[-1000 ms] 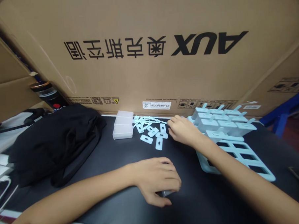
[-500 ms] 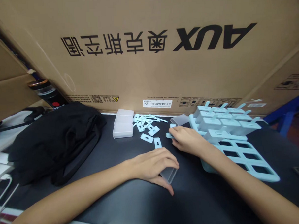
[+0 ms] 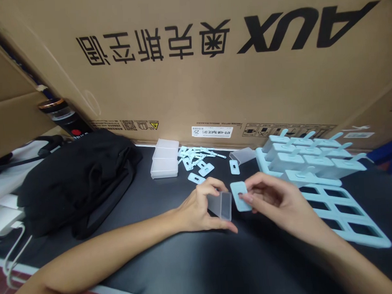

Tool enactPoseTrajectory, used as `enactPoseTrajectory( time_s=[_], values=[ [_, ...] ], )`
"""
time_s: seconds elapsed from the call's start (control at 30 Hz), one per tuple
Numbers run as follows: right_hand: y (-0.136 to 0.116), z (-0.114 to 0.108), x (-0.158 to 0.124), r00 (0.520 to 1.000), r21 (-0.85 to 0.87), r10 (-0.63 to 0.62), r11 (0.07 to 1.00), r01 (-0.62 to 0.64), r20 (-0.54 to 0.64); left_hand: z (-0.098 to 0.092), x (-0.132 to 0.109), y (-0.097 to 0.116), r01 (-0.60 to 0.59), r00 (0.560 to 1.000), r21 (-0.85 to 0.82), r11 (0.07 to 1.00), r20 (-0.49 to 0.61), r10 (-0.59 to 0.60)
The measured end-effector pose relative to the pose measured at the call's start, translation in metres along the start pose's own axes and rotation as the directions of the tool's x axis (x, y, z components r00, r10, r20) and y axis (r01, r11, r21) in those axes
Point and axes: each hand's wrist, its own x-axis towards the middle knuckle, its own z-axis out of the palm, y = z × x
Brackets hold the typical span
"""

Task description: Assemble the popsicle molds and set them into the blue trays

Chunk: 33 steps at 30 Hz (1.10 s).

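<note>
The left grip (image 3: 195, 211) holds a clear popsicle mold cup (image 3: 225, 206) just beside the slotted blue lid (image 3: 238, 204) pinched in the right grip (image 3: 279, 199). Blue sticks (image 3: 196, 154) lie piled beyond the left grip.

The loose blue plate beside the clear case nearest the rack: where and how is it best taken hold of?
Probably pinch the blue plate by its two long edges, coming from above on the near side: it looks thin and flat on the black table, with the clear case close behind.
</note>
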Motion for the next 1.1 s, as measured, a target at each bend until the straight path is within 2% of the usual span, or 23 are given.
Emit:
enactPoseTrajectory(
  time_s=[0.1,0.23,0.33,0.5,0.6,0.73,0.83,0.93,1.0,1.1],
  values=[
    [0.002,0.013,-0.007,0.985,0.256,0.150,0.952,-0.167,0.086,0.001,0.000,-0.002,-0.004,1.000,-0.004,1.000,0.005,0.004],
    [0.011,0.028,-0.006,0.960,0.311,0.246,0.909,-0.277,0.136,-0.001,0.000,-0.001,0.028,0.999,-0.026,0.999,0.032,-0.028],
    [0.016,0.036,-0.006,0.946,0.342,0.267,0.885,-0.316,0.183,-0.003,-0.001,-0.001,0.089,0.989,-0.006,0.996,0.116,-0.087],
    [0.020,0.050,-0.012,0.940,0.416,0.260,0.847,-0.331,0.220,-0.007,-0.001,0.005,0.162,0.934,0.033,0.986,0.317,-0.164],
    [0.022,0.060,-0.016,0.934,0.451,0.289,0.819,-0.355,0.211,-0.008,0.000,0.009,0.187,0.927,0.051,0.981,0.321,-0.193],
    [0.023,0.067,-0.019,0.928,0.437,0.305,0.820,-0.370,0.214,-0.008,0.000,0.012,0.158,0.941,0.050,0.986,0.295,-0.165],
    [0.018,0.057,-0.019,0.942,0.289,0.246,0.907,-0.307,0.231,-0.009,0.001,0.012,0.138,0.951,0.019,0.990,0.276,-0.138],
    [0.005,0.036,-0.014,0.979,-0.071,0.122,0.991,-0.111,0.166,-0.008,0.000,0.010,0.101,0.961,0.002,0.995,0.258,-0.098],
    [-0.008,0.022,-0.005,0.996,-0.378,0.051,0.926,-0.017,0.080,-0.007,-0.001,0.009,0.066,0.959,0.019,0.998,0.274,-0.068],
    [-0.028,0.009,0.023,1.000,-0.720,0.020,0.694,-0.014,0.000,-0.004,-0.003,0.009,0.010,0.947,0.069,0.998,0.320,-0.032]
  ],
)
